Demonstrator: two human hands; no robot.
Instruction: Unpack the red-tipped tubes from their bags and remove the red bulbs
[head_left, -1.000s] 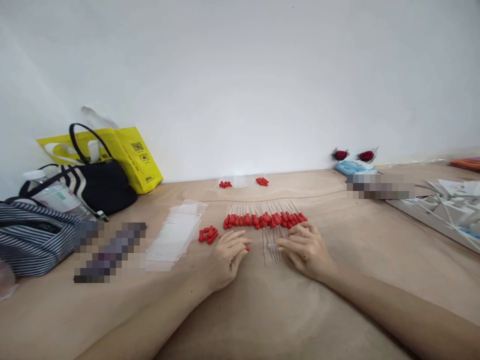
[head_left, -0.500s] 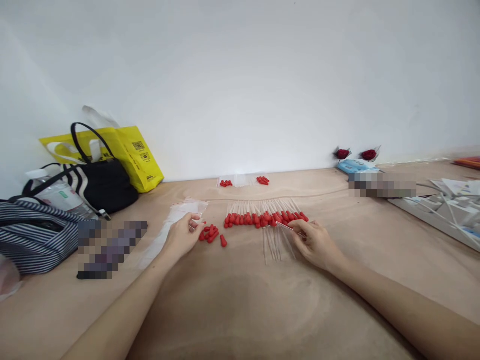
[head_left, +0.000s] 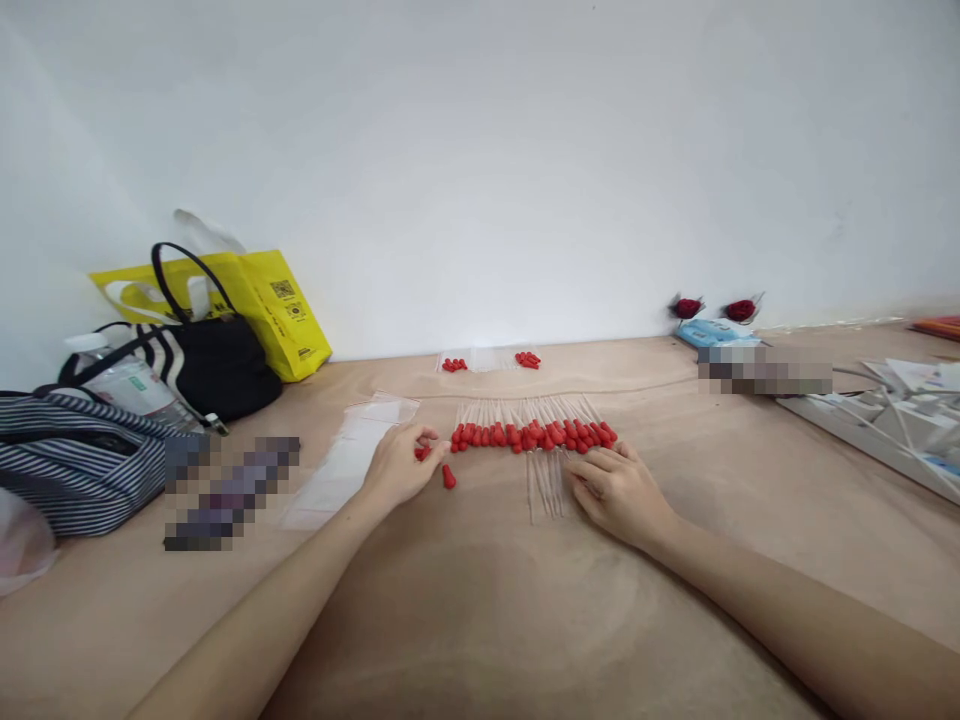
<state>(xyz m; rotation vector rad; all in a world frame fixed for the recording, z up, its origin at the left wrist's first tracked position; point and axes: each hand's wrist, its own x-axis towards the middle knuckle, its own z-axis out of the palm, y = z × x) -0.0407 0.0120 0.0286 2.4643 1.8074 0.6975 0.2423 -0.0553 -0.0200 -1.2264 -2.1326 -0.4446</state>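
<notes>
Several loose red rubber bulbs (head_left: 422,454) lie under and beside my left hand (head_left: 403,464). Its fingers curve over them with a gap to the thumb, and it hides most of the pile. One separate bulb (head_left: 448,477) rests just right of that hand. My right hand (head_left: 616,492) is closed beside some thin clear dropper tubes (head_left: 545,485); its fingertips are bent inward, and what they hold is hidden. Beyond both hands runs a row of droppers with red bulbs (head_left: 499,434), bulbs toward me and clear stems pointing to the wall.
Flat clear zip bags (head_left: 349,455) lie left of my left hand. A filled bag of red-bulbed droppers (head_left: 491,359) lies near the wall. At left stand a striped bag (head_left: 75,470), a black bag (head_left: 236,365) and a yellow bag (head_left: 289,320). A white tray (head_left: 877,445) is at right.
My left hand has moved right, over the loose bulbs. My right hand has lowered to the clear tubes; the thin clear piece that stuck out of its fingers no longer shows.
</notes>
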